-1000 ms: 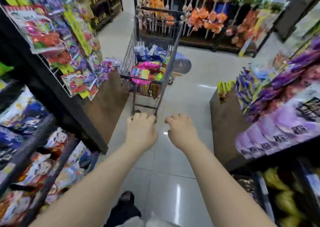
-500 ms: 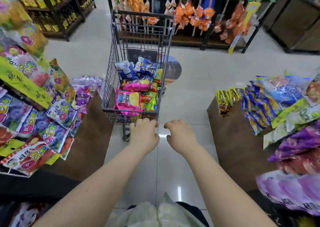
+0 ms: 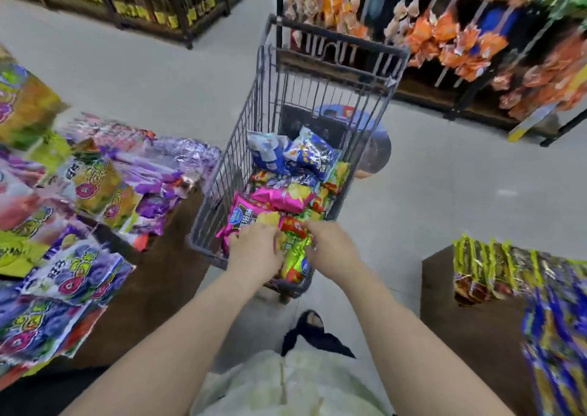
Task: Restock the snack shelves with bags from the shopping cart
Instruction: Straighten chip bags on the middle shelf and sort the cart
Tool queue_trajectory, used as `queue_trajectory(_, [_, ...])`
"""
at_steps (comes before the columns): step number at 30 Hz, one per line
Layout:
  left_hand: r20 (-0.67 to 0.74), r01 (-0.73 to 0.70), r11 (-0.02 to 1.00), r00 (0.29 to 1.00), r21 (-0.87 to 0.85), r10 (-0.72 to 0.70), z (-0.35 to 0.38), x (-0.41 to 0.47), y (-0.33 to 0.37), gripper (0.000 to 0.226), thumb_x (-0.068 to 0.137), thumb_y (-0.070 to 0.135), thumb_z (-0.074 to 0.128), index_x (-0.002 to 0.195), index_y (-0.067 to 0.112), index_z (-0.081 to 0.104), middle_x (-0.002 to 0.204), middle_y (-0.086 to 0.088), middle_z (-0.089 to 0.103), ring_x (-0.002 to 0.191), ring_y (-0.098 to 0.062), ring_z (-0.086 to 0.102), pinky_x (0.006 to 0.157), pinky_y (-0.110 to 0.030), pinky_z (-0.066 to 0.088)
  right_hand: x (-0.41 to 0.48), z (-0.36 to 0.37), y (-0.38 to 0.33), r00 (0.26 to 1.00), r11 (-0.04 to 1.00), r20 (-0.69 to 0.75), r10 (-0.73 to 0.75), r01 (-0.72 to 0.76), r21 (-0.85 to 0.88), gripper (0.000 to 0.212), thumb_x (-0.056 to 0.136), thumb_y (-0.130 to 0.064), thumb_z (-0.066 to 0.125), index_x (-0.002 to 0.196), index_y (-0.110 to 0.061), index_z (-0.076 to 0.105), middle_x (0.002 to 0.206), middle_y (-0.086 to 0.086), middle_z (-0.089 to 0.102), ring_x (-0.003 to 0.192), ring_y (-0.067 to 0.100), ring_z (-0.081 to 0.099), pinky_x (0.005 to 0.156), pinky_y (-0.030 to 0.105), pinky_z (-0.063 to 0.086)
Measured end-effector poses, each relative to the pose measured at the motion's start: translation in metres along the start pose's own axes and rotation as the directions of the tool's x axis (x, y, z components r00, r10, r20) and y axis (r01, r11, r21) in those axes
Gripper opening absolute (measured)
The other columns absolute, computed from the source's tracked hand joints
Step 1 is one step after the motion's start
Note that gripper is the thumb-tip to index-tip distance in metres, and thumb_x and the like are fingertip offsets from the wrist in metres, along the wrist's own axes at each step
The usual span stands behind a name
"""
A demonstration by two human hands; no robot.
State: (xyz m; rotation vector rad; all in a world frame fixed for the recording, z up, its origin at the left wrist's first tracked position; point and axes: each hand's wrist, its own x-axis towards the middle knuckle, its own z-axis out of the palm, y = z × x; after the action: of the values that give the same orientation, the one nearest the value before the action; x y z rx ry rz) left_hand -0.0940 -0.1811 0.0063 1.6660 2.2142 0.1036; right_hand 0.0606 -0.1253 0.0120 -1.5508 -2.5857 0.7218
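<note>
We see the shopping cart (image 3: 232, 161) piled with glossy snack bags. A pink bag (image 3: 254, 217) lies just beyond our left fingertips, a green bag (image 3: 293, 257) sits between the two hands, and blue bags (image 3: 305, 152) lie well past the fingers at the far end. The green bag lies flat, its long axis running from the near rim away from us. Our left hand (image 3: 255, 252) and right hand (image 3: 332, 247) reach palm-down over the near rim, arms outstretched side by side. The fingers of both are bent and held close together, tips down on the bags. Whether they grip any bag we cannot tell through the blur.
</note>
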Motion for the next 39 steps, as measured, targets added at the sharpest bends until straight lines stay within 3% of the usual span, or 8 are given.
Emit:
queue_trajectory(6, [0.025, 0.18, 0.983, 0.984, -0.041, -0.179, -0.008, 0.09, 0.01, 0.036, 0.087, 0.035, 0.059, 0.122, 0.029, 0.058, 0.122, -0.001, 0.061, 0.121, -0.027, 0.049, 0.099, -0.044, 0.036, 0.108, -0.014, 0.044, 0.989, 0.998, 0.14, -0.052, 0.058, -0.037, 0.039, 0.086, -0.019, 0.061, 0.124, -0.018, 0.058, 0.118, 0.006, 0.061, 0.114, 0.03, 0.052, 0.093, 0.042, 0.046])
queue_trajectory(17, [0.256, 0.338, 0.922, 0.923, -0.187, -0.286, 0.01, 0.202, -0.03, 0.034, 0.091, 0.036, 0.059, 0.124, 0.027, 0.06, 0.123, 0.0, 0.061, 0.118, -0.027, 0.052, 0.097, -0.043, 0.041, 0.244, 0.012, 0.066, 0.947, 0.992, 0.312, 0.078, -0.106, 0.075, 0.044, 0.088, -0.016, 0.063, 0.131, -0.02, 0.055, 0.129, 0.004, 0.059, 0.115, 0.024, 0.055, 0.095, 0.044, 0.05])
queue_trajectory(23, [0.427, 0.503, 0.816, 0.829, -0.286, -0.361, 0.057, 0.244, -0.037, 0.044, 0.089, 0.036, 0.061, 0.13, 0.023, 0.054, 0.12, -0.001, 0.064, 0.113, -0.026, 0.059, 0.089, -0.036, 0.047, 0.317, 0.031, 0.097, 0.872, 0.989, 0.481, 0.086, -0.017, -0.145, 0.052, 0.091, -0.024, 0.06, 0.14, -0.02, 0.044, 0.134, 0.01, 0.052, 0.119, 0.03, 0.051, 0.096, 0.042, 0.047])
queue_trajectory(27, [0.604, 0.744, 0.514, 0.658, -0.428, -0.45, 0.102, 0.269, -0.027, 0.057, 0.08, 0.048, 0.069, 0.128, 0.02, 0.054, 0.111, -0.001, 0.065, 0.102, -0.025, 0.065, 0.087, -0.033, 0.052, 0.367, 0.052, 0.124, 0.829, 0.994, 0.554, 0.072, -0.015, -0.106, 0.046, 0.093, -0.024, 0.058, 0.138, -0.017, 0.048, 0.136, 0.012, 0.053, 0.121, 0.034, 0.052, 0.099, 0.047, 0.046])
queue_trajectory(30, [0.752, 0.87, 0.055, 0.454, -0.49, -0.478, 0.13, 0.286, -0.006, 0.052, 0.08, 0.049, 0.073, 0.116, 0.016, 0.054, 0.095, -0.002, 0.062, 0.08, -0.017, 0.061, 0.076, -0.031, 0.055, 0.386, 0.069, 0.143, 0.791, 0.997, 0.606, 0.082, -0.067, -0.047, 0.041, 0.095, -0.027, 0.056, 0.135, -0.019, 0.051, 0.132, 0.012, 0.055, 0.11, 0.034, 0.059, 0.092, 0.049, 0.05])
queue_trajectory(32, [0.807, 0.86, -0.15, 0.378, -0.487, -0.454, 0.143, 0.298, 0.009, 0.045, 0.087, 0.039, 0.071, 0.117, 0.012, 0.05, 0.102, -0.007, 0.061, 0.083, -0.021, 0.059, 0.08, -0.036, 0.054, 0.391, 0.08, 0.158, 0.768, 0.996, 0.636, 0.078, -0.082, -0.023, 0.043, 0.095, -0.033, 0.055, 0.136, -0.019, 0.05, 0.135, 0.01, 0.054, 0.117, 0.033, 0.055, 0.098, 0.046, 0.047])
queue_trajectory(35, [0.827, 0.773, -0.376, 0.323, -0.511, -0.46, 0.157, 0.307, 0.021, 0.057, 0.086, 0.034, 0.073, 0.131, 0.011, 0.046, 0.12, -0.009, 0.061, 0.093, -0.025, 0.06, 0.085, -0.039, 0.055, 0.392, 0.093, 0.174, 0.731, 0.979, 0.669, 0.136, -0.201, 0.021, 0.045, 0.098, -0.036, 0.051, 0.138, -0.016, 0.047, 0.134, 0.008, 0.057, 0.118, 0.031, 0.056, 0.1, 0.041, 0.044])
queue_trajectory(39, [0.831, 0.616, -0.561, 0.358, -0.553, -0.426, 0.167, 0.304, 0.03, 0.044, 0.088, 0.033, 0.072, 0.124, 0.014, 0.055, 0.111, -0.003, 0.067, 0.093, -0.019, 0.062, 0.079, -0.036, 0.054, 0.391, 0.105, 0.186, 0.674, 0.882, 0.699, 0.239, -0.452, 0.135, 0.042, 0.097, -0.033, 0.052, 0.133, -0.01, 0.051, 0.116, 0.009, 0.06, 0.088, 0.022, 0.06, 0.087, 0.042, 0.053])
